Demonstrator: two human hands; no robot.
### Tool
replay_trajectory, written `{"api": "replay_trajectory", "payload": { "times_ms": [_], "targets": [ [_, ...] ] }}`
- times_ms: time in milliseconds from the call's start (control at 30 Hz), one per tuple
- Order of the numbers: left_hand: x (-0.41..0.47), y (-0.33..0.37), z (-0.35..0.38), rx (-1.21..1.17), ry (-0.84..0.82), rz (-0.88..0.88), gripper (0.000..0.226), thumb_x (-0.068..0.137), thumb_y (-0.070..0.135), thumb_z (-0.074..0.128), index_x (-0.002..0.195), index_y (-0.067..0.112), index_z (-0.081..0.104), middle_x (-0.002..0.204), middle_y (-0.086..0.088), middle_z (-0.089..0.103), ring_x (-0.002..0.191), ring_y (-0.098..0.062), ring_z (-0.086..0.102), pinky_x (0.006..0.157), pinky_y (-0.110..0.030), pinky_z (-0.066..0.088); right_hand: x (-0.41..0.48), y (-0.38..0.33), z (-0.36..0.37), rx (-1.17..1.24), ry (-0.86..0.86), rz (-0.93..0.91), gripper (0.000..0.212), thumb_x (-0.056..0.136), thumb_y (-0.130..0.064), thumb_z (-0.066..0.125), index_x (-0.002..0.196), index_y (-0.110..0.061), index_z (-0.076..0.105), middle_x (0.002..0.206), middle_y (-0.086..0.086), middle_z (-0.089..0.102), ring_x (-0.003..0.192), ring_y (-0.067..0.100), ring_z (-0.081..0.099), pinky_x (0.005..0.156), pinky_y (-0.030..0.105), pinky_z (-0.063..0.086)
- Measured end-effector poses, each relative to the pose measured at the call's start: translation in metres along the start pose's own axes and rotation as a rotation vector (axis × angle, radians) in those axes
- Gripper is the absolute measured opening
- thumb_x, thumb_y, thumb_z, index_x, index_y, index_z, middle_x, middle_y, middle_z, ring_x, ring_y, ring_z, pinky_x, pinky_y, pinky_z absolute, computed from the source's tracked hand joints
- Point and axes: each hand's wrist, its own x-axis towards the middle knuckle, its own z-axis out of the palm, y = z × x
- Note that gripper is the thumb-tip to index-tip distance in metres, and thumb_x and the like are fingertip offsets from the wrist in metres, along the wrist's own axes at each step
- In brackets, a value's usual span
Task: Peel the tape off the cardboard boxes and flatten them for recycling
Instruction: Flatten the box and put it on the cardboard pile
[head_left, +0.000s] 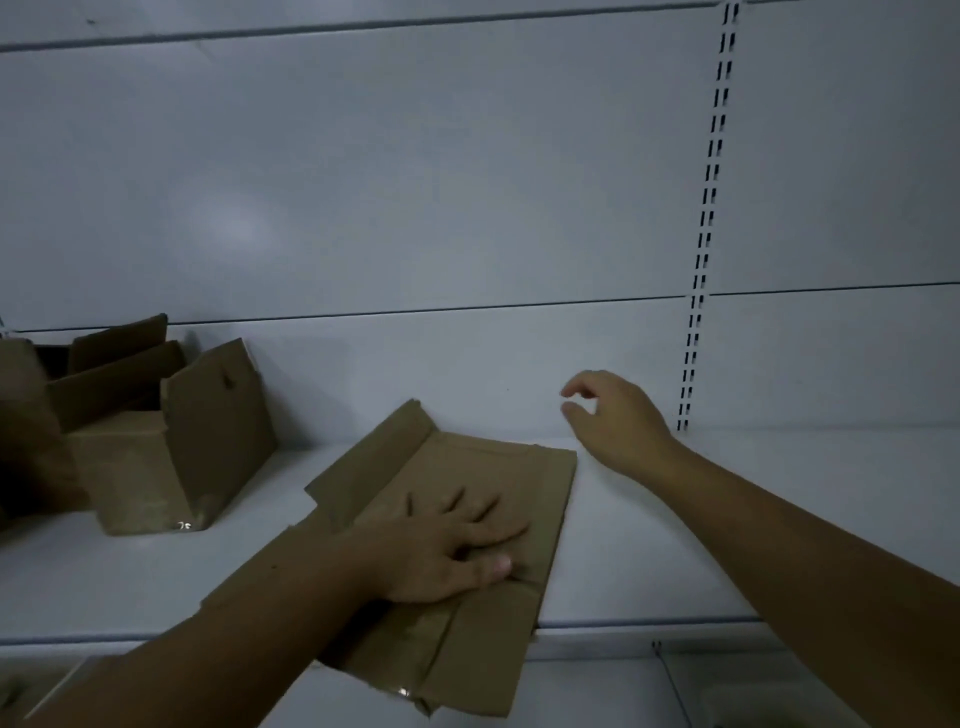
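Note:
A flattened brown cardboard box (467, 467) lies on the white shelf (675, 545), its near end hanging over the front edge. My left hand (447, 551) presses flat on its middle with straight, spread fingers. My right hand (618, 421) hovers above the shelf just past the box's far right corner, fingers loosely curled and holding nothing. At the left, an open upright cardboard box (171, 457) stands with its flaps raised; a shiny bit of tape shows at its bottom front edge.
More open cardboard (104, 364) sits behind and left of the upright box. The shelf's white back panel (467, 208) rises behind, with a slotted upright (701, 260) at the right. A lower shelf shows beneath the front edge.

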Motion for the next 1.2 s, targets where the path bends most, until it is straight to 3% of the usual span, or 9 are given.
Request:
{"api": "replay_trajectory", "payload": {
  "times_ms": [133,267,367,467,600,800,900,1000,1200],
  "targets": [
    [0.005,-0.008,0.002,-0.21,0.037,0.006,0.065,0.075,0.085,0.013,0.136,0.062,0.022,0.156,0.023,0.002,0.145,-0.005,-0.006,0.114,-0.055,-0.011,-0.009,-0.024,0.04,-0.191,-0.388,-0.074,0.05,0.092,-0.04,0.052,0.136,-0.017,0.046,0.147,0.004,0.04,0.132,0.018,0.037,0.107,0.03,0.029],
    [-0.013,-0.024,0.002,-0.517,0.262,-0.006,0.037,0.088,0.063,0.044,0.123,0.053,0.049,0.132,0.029,0.046,0.121,0.011,0.042,0.108,-0.019,0.031,-0.021,-0.014,0.062,-0.348,-0.536,0.054,0.075,0.085,-0.069,0.042,0.143,-0.023,0.035,0.152,0.001,0.033,0.137,0.022,0.032,0.113,0.04,0.025],
    [-0.033,-0.06,0.006,-0.177,0.414,-0.081,0.045,0.094,0.05,0.044,0.134,0.033,0.05,0.143,0.015,0.043,0.134,-0.001,0.033,0.114,-0.03,0.026,-0.013,-0.017,0.059,-0.474,-0.509,0.101,0.072,0.078,-0.076,0.045,0.128,-0.025,0.049,0.136,0.003,0.048,0.12,0.023,0.047,0.101,0.042,0.037],
    [-0.043,-0.075,0.01,-0.152,0.409,-0.109,0.045,0.097,0.047,0.04,0.139,0.03,0.045,0.148,0.01,0.038,0.139,-0.006,0.027,0.115,-0.028,0.016,0.007,-0.024,0.058,-0.551,-0.534,0.168,0.075,0.073,-0.077,0.052,0.12,-0.019,0.048,0.127,0.009,0.047,0.11,0.026,0.049,0.091,0.039,0.043],
    [-0.044,-0.076,0.008,-0.241,0.325,-0.082,0.049,0.096,0.05,0.04,0.142,0.033,0.038,0.151,0.013,0.032,0.139,-0.007,0.026,0.11,-0.026,0.02,0.022,-0.027,0.059,-0.516,-0.689,0.277,0.093,0.076,-0.072,0.055,0.148,-0.022,0.025,0.152,0.01,0.028,0.137,0.031,0.029,0.111,0.043,0.028],
    [-0.05,-0.084,0.008,-0.234,0.273,0.07,0.054,0.094,0.051,0.044,0.145,0.036,0.033,0.154,0.016,0.025,0.14,-0.002,0.02,0.113,-0.024,0.015,0.005,-0.033,0.038,-0.463,-0.653,0.356,0.099,0.075,-0.066,0.062,0.149,-0.013,0.023,0.155,0.006,0.026,0.139,0.024,0.031,0.111,0.036,0.027],
    [-0.05,-0.083,0.003,-0.2,0.264,0.17,0.064,0.085,0.064,0.047,0.143,0.045,0.028,0.152,0.022,0.022,0.137,0.002,0.022,0.111,-0.021,0.018,-0.011,-0.024,-0.008,-0.421,-0.638,0.492,0.07,0.071,-0.062,0.069,0.118,-0.01,0.063,0.128,0.005,0.059,0.111,0.02,0.057,0.09,0.031,0.048],
    [-0.04,-0.073,-0.002,-0.181,0.314,0.227,0.09,0.063,0.091,0.032,0.142,0.048,0.025,0.151,0.026,0.019,0.135,0.005,0.017,0.112,-0.022,0.017,-0.044,-0.008,-0.046,-0.132,-0.579,0.597,0.034,0.078,-0.049,0.071,0.083,-0.015,0.068,0.098,0.005,0.068,0.086,0.019,0.063,0.073,0.029,0.051],
    [0.004,-0.013,-0.003,-0.413,0.48,-0.027,0.104,0.07,0.075,0.051,0.151,0.025,0.009,0.158,0.009,0.009,0.144,-0.015,0.016,0.116,-0.036,0.018,-0.101,0.032,-0.137,0.185,-0.178,0.665,0.021,0.088,-0.029,0.065,0.103,-0.013,0.065,0.106,0.008,0.068,0.09,0.023,0.065,0.078,0.033,0.054]
  ]
}}
